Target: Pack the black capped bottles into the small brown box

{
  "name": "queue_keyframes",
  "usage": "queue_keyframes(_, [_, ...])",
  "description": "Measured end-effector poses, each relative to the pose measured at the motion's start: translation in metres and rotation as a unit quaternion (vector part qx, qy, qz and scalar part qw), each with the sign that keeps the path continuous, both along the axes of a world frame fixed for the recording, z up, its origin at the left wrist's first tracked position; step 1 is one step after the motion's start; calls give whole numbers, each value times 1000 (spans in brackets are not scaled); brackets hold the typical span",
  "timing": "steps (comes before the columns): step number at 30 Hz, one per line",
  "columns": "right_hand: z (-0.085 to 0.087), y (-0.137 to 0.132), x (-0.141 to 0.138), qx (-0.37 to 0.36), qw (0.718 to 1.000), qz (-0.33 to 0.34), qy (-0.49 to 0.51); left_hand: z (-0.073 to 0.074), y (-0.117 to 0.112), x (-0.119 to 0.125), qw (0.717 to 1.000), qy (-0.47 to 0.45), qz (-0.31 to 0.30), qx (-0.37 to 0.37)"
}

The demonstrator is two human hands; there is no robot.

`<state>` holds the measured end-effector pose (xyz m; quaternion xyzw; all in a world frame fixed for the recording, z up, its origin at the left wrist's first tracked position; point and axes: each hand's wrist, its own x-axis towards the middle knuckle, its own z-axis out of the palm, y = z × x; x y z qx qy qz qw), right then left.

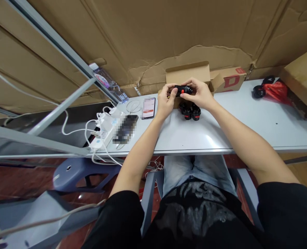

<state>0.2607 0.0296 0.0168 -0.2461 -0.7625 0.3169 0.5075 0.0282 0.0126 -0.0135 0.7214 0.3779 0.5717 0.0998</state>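
1. Both left hand [167,99] and right hand [200,94] grip the cylinder [183,90].
2. Its long axis runs sideways, narrow end rightward.
3. It is held at the box [188,73], toward the bench's [179,138] far edge.

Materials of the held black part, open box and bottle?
Black part: probably hard plastic, semi-gloss by its highlights; coated metal possible. Open box: apparently cardboard; matte brown, thin folded sheet. Bottle: likely clear plastic, glossy; its wall looks see-through.

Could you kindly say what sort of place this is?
Probably a small workshop or similar makeshift work area, judging by the hand-held black part, loose parts and open carton on the table, and cardboard sheeting behind it.
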Motion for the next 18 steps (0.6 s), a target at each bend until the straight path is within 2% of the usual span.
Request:
queue_keyframes(3, [4, -2, 1, 17, 1000, -22, -14, 12, 3, -4, 1000, 22, -9, -15])
queue_keyframes(7, [5, 3, 8, 54, 995, -88, -10, 43, 17, -15, 995, 91, 37, -22])
queue_keyframes(9, [2, 10, 14, 63, 986, -154, -7, 62, 26, -21, 982, 172, 61, -45])
queue_keyframes(12, [-4, 20, 20, 74, 968, -237, -37, 83, 37, -26, 944, 307, 74, -96])
queue_keyframes(15, [-8, 25, 23, 82, 960, -254, -80, 89, 44, -25, 914, 376, 81, -128])
queue_keyframes(18, [-9, 23, 23, 94, 957, -244, -129, 86, 48, -22, 903, 398, 70, -148])
